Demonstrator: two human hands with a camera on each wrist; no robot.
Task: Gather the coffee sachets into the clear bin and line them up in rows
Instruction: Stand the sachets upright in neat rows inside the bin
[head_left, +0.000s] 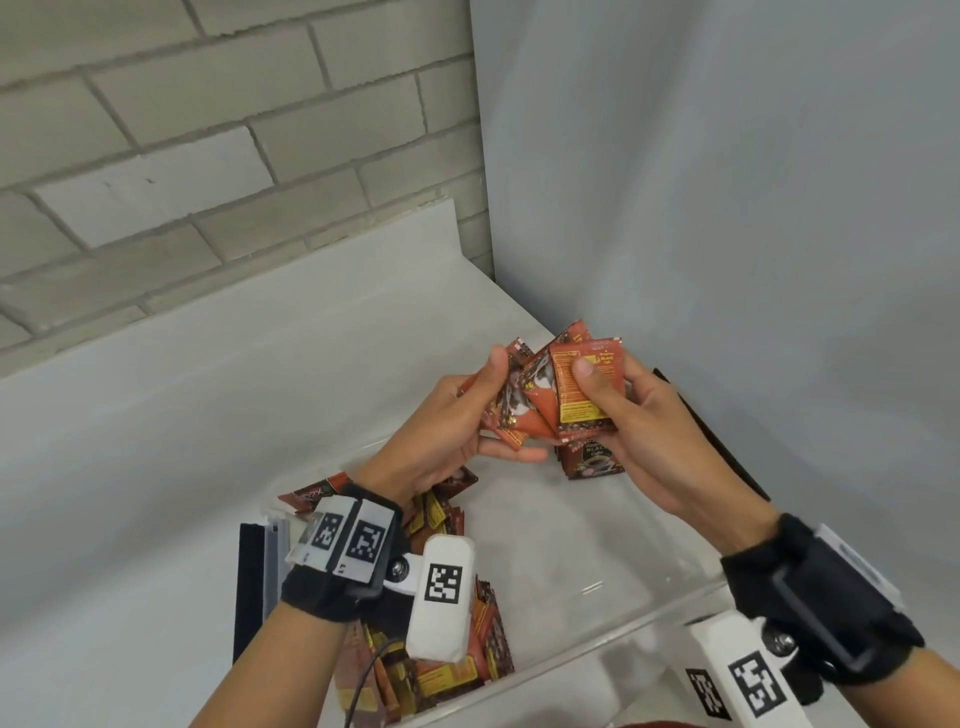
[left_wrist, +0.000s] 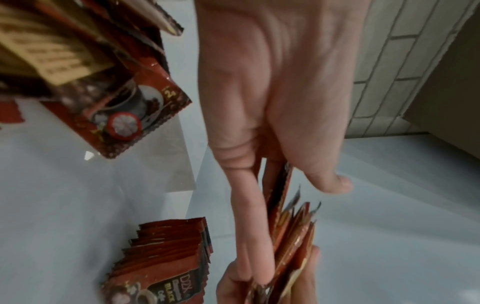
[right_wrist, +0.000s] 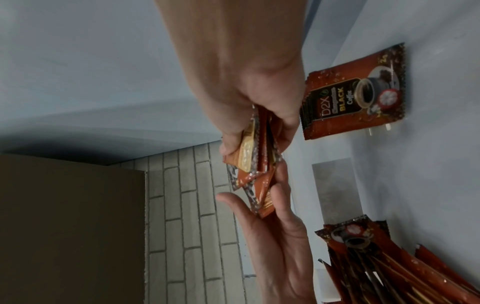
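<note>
Both hands are raised above the far end of the clear bin (head_left: 613, 592), working one fanned bundle of sachets (head_left: 550, 395) between them. The right hand (head_left: 644, 441) pinches the bundle, thumb pressed on the yellow back panel of the top packet, fingers curled behind. The left hand (head_left: 447, 431) cups the bundle's other side, thumb up against the packets and fingers extended underneath; in the left wrist view its fingers lie nearly straight along the packet edges, so the grip there looks loose, though motion blur makes this hard to confirm. The packets sit skewed, corners poking out at different angles, not yet squared. Inside the bin, a small upright row (head_left: 592, 460) stands at the far wall just below the hands, front label facing the person. A larger loose heap (head_left: 441, 649) lies at the near left end, partly hidden by the left wrist camera. Likely step: squaring the bundle before adding it to the row. Risks, as judged: the foil is slick and the bundle uneven, so a packet could slide out from the looser left side and drop flat on the bin floor. Setting the bundle down unsquared could also topple the standing row, which seems to have no support at its front.
</note>
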